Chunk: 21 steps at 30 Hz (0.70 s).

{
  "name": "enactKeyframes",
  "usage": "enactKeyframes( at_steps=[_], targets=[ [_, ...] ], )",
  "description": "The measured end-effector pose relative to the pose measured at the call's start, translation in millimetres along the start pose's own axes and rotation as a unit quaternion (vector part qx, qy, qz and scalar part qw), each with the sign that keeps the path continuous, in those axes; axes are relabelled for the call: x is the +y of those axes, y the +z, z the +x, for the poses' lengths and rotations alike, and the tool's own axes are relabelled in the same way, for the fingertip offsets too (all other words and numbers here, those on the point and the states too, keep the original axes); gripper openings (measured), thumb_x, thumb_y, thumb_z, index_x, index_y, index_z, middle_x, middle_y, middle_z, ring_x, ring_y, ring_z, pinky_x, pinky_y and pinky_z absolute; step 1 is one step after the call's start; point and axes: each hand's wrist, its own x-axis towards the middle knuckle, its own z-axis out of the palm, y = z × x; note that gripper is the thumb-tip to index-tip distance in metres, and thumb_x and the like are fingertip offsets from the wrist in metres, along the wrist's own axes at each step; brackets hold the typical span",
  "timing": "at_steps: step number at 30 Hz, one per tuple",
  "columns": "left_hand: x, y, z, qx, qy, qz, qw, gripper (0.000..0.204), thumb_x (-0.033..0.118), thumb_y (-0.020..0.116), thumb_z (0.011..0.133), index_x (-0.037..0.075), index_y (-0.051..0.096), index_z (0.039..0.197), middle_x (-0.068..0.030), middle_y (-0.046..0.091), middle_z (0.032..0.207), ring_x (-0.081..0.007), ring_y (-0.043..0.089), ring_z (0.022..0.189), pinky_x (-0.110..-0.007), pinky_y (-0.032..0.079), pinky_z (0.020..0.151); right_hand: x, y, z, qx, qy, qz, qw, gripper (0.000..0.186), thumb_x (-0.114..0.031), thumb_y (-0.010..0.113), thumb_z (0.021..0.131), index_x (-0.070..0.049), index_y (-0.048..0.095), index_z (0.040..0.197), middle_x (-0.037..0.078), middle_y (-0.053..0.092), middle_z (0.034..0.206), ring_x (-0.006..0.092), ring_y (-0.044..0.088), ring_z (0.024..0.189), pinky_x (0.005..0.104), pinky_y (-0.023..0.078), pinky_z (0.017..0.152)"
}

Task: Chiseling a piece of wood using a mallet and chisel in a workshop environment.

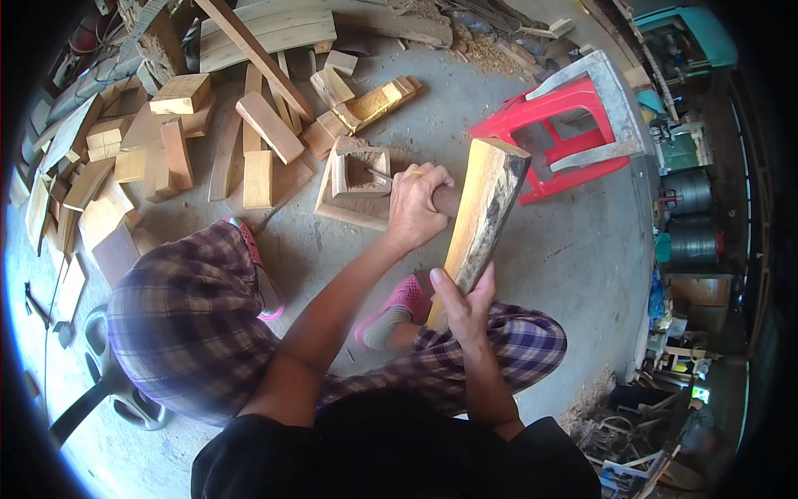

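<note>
Head view has my left arm stretched out over the floor, its left hand [418, 204] wrapped firmly around a brown, rounded tool handle [446, 200] with a slim grey metal shaft [379, 175]. My right forearm angles upward, its right hand [467, 306] clasping one thick yellow-and-dark wooden billet [486, 204] near its lower end, thumb flat against the pale face; the billet's side stands right by the handle, though I cannot tell whether they touch. I count one red plastic stool [553, 101] past the billet and two pink clogs [406, 298] on my feet. One square, hollowed wooden block [338, 176] holds brown wood crumbs, and the shaft reaches into its hollow.
</note>
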Motion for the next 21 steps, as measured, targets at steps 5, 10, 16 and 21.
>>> enactKeyframes(
  at_steps=[5, 10, 16, 21],
  targets=[
    [-2.5, 2.4, -1.8, 0.001, 0.009, -0.003, 1.0, 0.036, -0.002, 0.064, 0.054, 0.01, 0.06, 0.088, -0.0077, 0.058, 0.086, -0.0312, 0.054, 0.09, -0.04, 0.037, 0.078, -0.2, 0.5, -3.1, 0.006, 0.027, 0.013, 1.0, 0.06, -0.016, 0.075, 0.084, 0.006, 0.043, 0.13, 0.012, 0.055, 0.11, 0.0172, 0.056, 0.098, 0.0332, 0.047, 0.085],
    [-2.2, 3.2, -3.9, 0.001, 0.012, -0.003, 1.0, 0.036, -0.003, 0.064, 0.054, 0.01, 0.06, 0.088, -0.0072, 0.059, 0.085, -0.0311, 0.054, 0.089, -0.039, 0.037, 0.078, 3.4, -1.2, -5.2, 0.009, 0.035, 0.016, 0.999, 0.061, -0.016, 0.075, 0.084, 0.006, 0.043, 0.131, 0.012, 0.056, 0.109, 0.017, 0.057, 0.096, 0.0328, 0.048, 0.083],
    [-1.6, 5.5, -5.7, 0.001, 0.015, 0.001, 1.0, 0.035, -0.002, 0.065, 0.054, 0.01, 0.061, 0.087, -0.007, 0.059, 0.085, -0.0307, 0.054, 0.088, -0.039, 0.037, 0.077, 8.4, -1.2, -8.2, 0.018, 0.052, 0.021, 0.998, 0.062, -0.013, 0.075, 0.084, 0.006, 0.041, 0.132, 0.012, 0.056, 0.11, 0.017, 0.058, 0.096, 0.033, 0.049, 0.084],
    [-1.6, 5.8, -8.0, -0.01, 0.011, 0.011, 1.0, 0.034, -0.002, 0.065, 0.055, 0.009, 0.061, 0.087, -0.0075, 0.059, 0.085, -0.0305, 0.054, 0.089, -0.04, 0.038, 0.078, 10.5, 2.4, -10.9, 0.027, 0.042, 0.029, 0.998, 0.062, -0.01, 0.075, 0.084, 0.006, 0.041, 0.133, 0.012, 0.056, 0.111, 0.0166, 0.057, 0.096, 0.0324, 0.049, 0.085]
  ],
)
